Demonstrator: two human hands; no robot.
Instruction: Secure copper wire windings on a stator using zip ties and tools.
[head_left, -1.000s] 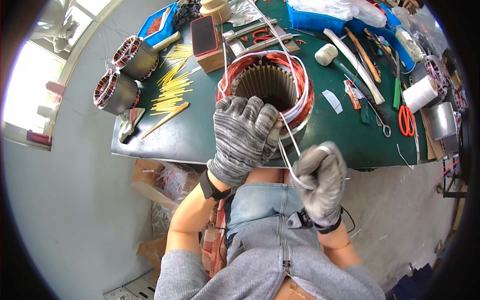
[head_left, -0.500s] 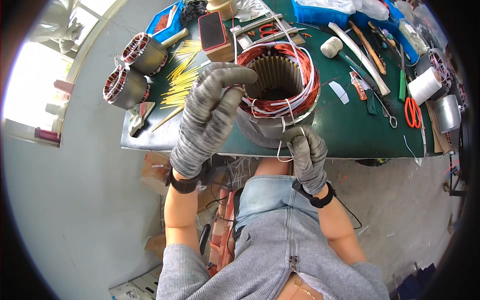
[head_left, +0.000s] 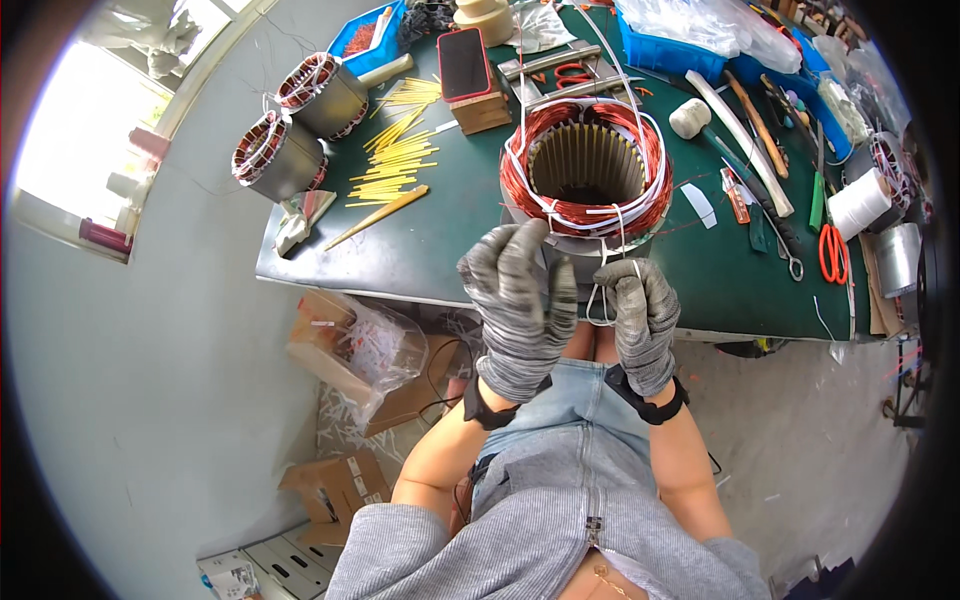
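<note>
A motor stator (head_left: 588, 155) stands upright at the table's near edge. Its top carries a ring of copper windings (head_left: 516, 180) with white lead sleeves laid round it and white ties over it. My right hand (head_left: 642, 322), in a grey striped knit glove, pinches a white lacing cord (head_left: 601, 323) at the stator's near side. The cord runs up to the windings and hangs in a small loop by the fingertips. My left hand (head_left: 520, 305), gloved alike, is just left of the cord, its fingers apart and nothing visible in them.
Yellow strips (head_left: 395, 170) and a pointed stick (head_left: 375, 217) lie left, near two smaller stators (head_left: 280, 160). A phone (head_left: 465, 65) leans on a wooden block. At right are a mallet (head_left: 690, 118), red-handled scissors (head_left: 833, 253) and a white cord spool (head_left: 860, 204).
My left hand has come down and right from the coil's left side to beside the cord. My right hand still pinches the cord. The whole view has shifted slightly.
</note>
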